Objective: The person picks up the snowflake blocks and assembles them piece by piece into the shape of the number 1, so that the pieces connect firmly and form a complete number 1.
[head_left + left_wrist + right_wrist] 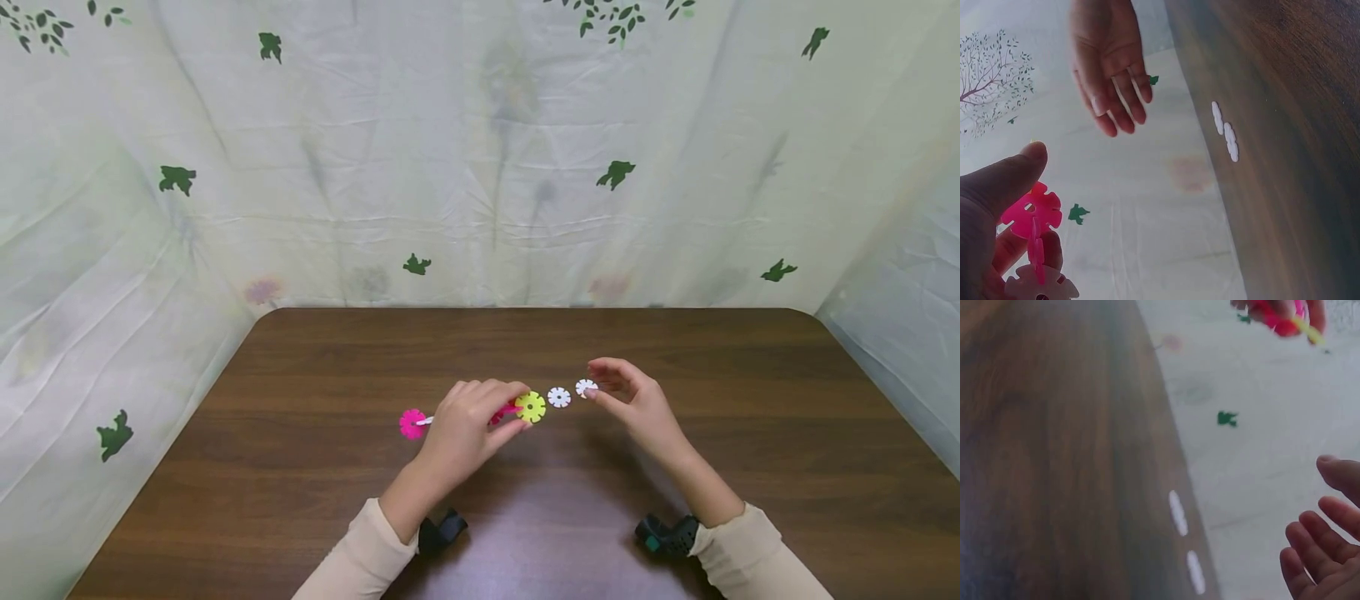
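Observation:
My left hand (pixel 468 421) pinches a chain of notched plastic discs joined edge to edge. A yellow disc (pixel 531 407) is at its right end, a pink disc (pixel 412 423) at its left, and the hand covers much of the middle. The left wrist view shows a pink disc (pixel 1032 209) and a white disc (pixel 1040 284) of the chain by the thumb. Two white discs (pixel 1217 117) lie flat on the table beyond. My right hand (pixel 637 408) is held above the table with fingers spread and nothing in them; in the head view its thumb overlaps the farther-right white disc (pixel 587 388).
The brown wooden table (pixel 300 500) reaches back to a pale curtain (pixel 480 167) printed with green leaf shapes. Black wrist devices sit on the left wrist (pixel 442 532) and the right wrist (pixel 667 535).

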`<state>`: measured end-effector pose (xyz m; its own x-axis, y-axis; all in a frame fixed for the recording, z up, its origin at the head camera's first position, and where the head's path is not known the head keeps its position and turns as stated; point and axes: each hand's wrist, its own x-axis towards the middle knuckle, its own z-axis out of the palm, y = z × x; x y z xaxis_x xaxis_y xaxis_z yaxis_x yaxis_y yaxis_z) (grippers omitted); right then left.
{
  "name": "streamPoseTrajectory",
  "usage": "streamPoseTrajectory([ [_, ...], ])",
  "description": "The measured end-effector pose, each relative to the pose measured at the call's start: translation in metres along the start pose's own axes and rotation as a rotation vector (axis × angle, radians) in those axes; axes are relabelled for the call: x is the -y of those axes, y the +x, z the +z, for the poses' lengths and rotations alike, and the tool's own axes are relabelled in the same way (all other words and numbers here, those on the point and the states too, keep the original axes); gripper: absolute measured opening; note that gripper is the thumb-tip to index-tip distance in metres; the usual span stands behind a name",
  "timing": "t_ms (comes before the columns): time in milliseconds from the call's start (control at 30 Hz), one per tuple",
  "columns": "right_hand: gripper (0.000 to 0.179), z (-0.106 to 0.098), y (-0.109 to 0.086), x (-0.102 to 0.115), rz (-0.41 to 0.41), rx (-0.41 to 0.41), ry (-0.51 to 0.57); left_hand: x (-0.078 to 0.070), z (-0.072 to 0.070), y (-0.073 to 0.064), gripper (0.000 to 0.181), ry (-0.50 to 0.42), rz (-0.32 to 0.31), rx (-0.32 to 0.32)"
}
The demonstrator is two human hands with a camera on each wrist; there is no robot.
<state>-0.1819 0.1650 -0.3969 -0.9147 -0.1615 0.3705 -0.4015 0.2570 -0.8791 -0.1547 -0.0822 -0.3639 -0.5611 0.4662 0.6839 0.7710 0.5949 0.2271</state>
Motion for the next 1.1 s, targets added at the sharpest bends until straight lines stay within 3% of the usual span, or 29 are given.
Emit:
streamPoseTrajectory([
  [300,0.039,-0.006,0.002,-0.025,0.091,0.003,0.016,0.001,0.000,0.001,0.035,0.005,0.005,-0.006],
  [667,0.048,-0.008,0.005,-0.056,0.148,0.087,-0.076,0.002,0.001,0.000,0.036,0.000,0.005,-0.007],
  [1100,0.042,-0.004,0.015,-0.064,0.113,0.104,-0.318,0.002,0.001,0.000,0.037,0.002,0.000,-0.010],
])
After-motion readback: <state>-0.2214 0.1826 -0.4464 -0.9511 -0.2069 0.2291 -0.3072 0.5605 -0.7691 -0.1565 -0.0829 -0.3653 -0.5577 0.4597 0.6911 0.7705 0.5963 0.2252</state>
